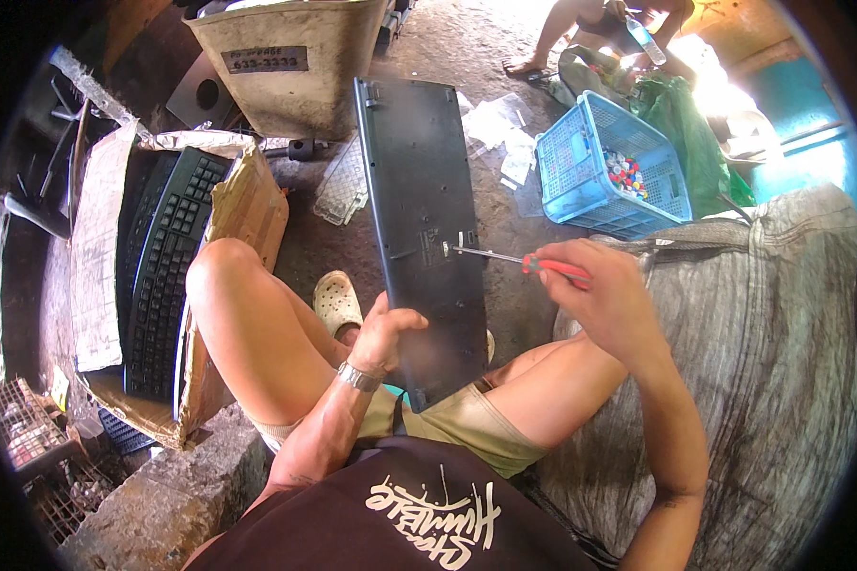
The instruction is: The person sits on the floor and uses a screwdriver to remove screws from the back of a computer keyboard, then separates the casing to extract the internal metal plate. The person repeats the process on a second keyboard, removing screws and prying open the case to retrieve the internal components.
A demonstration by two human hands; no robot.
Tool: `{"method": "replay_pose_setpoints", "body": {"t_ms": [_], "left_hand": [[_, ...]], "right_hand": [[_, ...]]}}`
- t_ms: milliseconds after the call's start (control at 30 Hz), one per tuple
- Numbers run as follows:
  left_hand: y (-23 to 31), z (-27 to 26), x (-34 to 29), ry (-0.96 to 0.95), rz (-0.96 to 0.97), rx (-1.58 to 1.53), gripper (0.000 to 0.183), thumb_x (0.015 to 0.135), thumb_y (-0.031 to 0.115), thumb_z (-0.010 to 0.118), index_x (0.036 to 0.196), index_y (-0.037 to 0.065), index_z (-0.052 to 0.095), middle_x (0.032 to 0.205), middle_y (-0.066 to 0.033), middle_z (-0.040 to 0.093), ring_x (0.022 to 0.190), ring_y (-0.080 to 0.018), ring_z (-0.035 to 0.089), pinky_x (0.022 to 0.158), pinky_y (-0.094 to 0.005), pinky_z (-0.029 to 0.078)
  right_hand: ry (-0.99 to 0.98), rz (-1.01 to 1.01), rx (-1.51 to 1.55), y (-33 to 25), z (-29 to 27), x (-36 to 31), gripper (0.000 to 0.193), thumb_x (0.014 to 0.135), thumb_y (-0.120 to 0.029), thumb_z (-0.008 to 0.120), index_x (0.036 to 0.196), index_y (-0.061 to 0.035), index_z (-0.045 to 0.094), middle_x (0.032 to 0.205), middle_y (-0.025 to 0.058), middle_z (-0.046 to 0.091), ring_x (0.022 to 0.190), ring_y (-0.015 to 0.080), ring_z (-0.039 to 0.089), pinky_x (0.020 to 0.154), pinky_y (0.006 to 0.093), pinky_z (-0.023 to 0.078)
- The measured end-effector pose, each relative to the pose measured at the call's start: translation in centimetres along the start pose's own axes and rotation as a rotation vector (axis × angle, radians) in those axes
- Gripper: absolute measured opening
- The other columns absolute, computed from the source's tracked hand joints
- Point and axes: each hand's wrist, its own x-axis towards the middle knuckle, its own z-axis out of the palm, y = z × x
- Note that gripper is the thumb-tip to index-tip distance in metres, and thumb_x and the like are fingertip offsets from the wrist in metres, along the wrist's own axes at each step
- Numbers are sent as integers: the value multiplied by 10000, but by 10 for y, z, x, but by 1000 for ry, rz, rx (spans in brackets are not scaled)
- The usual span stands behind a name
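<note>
The black panel carries faint printing near a small pale mark, too small to read. A dark label with lettering is fixed to the tan bin; pale lettering shows on the shirt.

The left hand grips the panel's left edge near its lower end, thumb over the face. The right hand is closed around the red handle of the screwdriver. The screwdriver tip is at the pale mark; contact cannot be confirmed.

The panel is held between the knees, its lower end above the lap, its far end toward the bin. The floor is dark and worn. A cardboard box with black keyboards stands left; a grey sack lies right. Open floor, partly covered by pale sheets, separates the panel from the blue basket.
</note>
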Motion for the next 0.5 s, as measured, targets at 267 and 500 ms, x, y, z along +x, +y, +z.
{"method": "replay_pose_setpoints", "body": {"t_ms": [267, 500], "left_hand": [[6, 3, -6, 78, 9, 324, 445, 815, -64, 583, 1257, -18, 568, 1028, -87, 667, 848, -157, 629, 716, -296, 530], [10, 8, -10, -24, 14, 414, 460, 803, -40, 587, 1263, -27, 558, 1020, -90, 664, 866, -155, 624, 704, -299, 525]], "right_hand": [[-369, 871, 867, 23, 0, 0, 304, 989, -225, 633, 1213, -21, 657, 730, 30, 612, 430, 38, 403, 381, 194, 300], [-68, -420, -730, 24, 15, -22, 350, 905, -194, 706, 1245, -141, 641, 776, 62, 599, 560, 174, 547, 485, 323, 455]]}}
